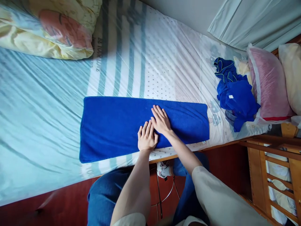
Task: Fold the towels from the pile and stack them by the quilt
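A blue towel (113, 125) lies flat on the bed in a long strip along its near edge. My left hand (147, 136) rests palm down on the towel near its front edge, fingers spread. Just right of it and a little farther back, my right hand (161, 120) also lies flat on the cloth, fingers stretched out. The two hands are almost touching, and neither grips the cloth. Slight creases run through the towel's right part.
A heap of crumpled blue cloths (237, 97) lies at the right beside a pink pillow (270, 84). A yellow patterned quilt (70, 34) is bunched at the back left. Striped sheeting (160, 69) covers the bed. A wooden slatted frame (256, 169) stands at the lower right.
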A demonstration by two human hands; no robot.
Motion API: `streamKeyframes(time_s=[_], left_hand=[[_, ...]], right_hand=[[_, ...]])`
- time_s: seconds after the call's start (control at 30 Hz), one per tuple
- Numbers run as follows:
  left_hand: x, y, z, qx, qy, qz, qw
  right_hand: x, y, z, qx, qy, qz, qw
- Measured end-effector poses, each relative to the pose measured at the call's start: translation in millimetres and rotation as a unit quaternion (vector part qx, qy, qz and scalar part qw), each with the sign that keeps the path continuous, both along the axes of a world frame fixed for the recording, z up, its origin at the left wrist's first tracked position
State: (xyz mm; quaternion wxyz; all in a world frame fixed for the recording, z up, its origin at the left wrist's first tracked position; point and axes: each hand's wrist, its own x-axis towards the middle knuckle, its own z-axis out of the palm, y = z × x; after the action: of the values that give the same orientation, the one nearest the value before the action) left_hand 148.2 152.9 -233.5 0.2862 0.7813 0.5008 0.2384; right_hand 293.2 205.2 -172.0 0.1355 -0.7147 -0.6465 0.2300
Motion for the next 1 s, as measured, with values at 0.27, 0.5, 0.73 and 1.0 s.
streamKeyframes(time_s=[0.27,0.5,0.73,1.0], left_hand=[[3,1,12.8,-0.004,0.009,0.004,1.0],[2,1,11.6,0.022,0.012,0.006,1.0],[1,1,11.3,0.002,0.008,0.002,1.0],[1,1,11.0,-0.011,-0.004,0.004,1.0]], right_hand=[[179,-57,-11.0,-0.005,-0.106,-0.143,0.984],[247,-62,-7.7,-0.028,-0.172,-0.186,0.967],[226,-100,-5.0,-0.02,-0.176,-0.16,0.971],[277,-129,4.0,-0.082,-0.2,-0.187,0.958]])
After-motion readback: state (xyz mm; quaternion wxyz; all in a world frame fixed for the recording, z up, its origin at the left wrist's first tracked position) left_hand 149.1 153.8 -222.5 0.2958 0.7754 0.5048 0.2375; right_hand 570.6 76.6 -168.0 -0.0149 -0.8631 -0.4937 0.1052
